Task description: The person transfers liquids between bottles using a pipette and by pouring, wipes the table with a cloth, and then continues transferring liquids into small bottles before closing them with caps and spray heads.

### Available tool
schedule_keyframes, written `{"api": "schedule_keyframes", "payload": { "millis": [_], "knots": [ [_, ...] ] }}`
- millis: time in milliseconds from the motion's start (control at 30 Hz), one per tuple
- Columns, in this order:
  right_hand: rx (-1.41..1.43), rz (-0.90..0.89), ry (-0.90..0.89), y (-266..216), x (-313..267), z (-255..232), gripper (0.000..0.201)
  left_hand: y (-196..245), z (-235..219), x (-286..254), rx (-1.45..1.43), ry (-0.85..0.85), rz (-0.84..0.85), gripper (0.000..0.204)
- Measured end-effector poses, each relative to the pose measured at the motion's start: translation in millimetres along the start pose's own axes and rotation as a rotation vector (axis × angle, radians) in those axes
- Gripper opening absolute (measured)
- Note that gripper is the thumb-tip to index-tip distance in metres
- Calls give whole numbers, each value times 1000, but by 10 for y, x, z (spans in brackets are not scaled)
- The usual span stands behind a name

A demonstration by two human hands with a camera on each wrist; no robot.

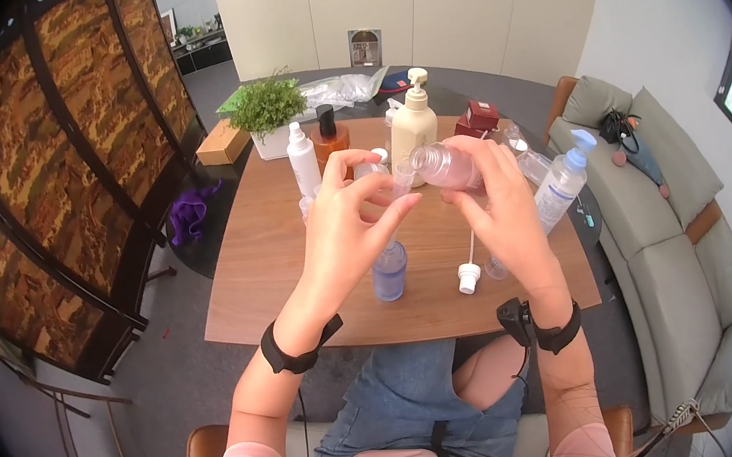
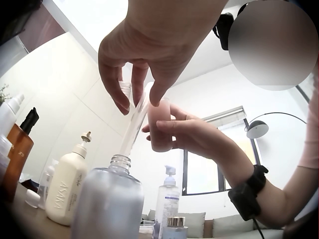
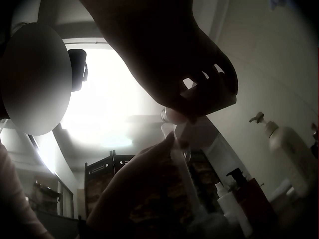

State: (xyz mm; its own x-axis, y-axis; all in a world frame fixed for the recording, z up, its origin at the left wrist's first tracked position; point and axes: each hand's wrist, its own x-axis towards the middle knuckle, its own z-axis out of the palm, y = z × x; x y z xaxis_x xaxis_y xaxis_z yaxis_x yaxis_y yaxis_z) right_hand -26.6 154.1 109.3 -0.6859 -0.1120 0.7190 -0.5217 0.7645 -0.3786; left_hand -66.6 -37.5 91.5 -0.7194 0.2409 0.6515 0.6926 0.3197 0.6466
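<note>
Between the thumb and fingers of my left hand (image 1: 339,227) is a small clear funnel-like piece (image 1: 401,176). My right hand (image 1: 505,204) grips a pinkish translucent bottle (image 1: 451,167), tilted with its uncapped mouth towards that piece. In the left wrist view, a clear tube-like part (image 2: 133,130) runs from beneath my left hand (image 2: 157,52) down to the neck of a bluish bottle (image 2: 108,201). That bluish bottle (image 1: 389,275) stands upright on the wooden table. Whether liquid flows cannot be told.
A white spray pump with a long tube (image 1: 469,278) lies near the bluish bottle. Behind stand a cream pump bottle (image 1: 413,128), an amber bottle (image 1: 330,147), a white bottle (image 1: 302,159) and a potted plant (image 1: 266,104). A clear pump bottle (image 1: 557,189) is at the right.
</note>
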Motion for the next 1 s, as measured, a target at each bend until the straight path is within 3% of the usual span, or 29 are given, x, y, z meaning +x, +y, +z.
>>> {"api": "schedule_keyframes", "payload": {
  "millis": [1000],
  "knots": [
    [-187,-99,30,-35,114,-130,52,47,-27,-18,34,-22,-65,24]
  ]
}}
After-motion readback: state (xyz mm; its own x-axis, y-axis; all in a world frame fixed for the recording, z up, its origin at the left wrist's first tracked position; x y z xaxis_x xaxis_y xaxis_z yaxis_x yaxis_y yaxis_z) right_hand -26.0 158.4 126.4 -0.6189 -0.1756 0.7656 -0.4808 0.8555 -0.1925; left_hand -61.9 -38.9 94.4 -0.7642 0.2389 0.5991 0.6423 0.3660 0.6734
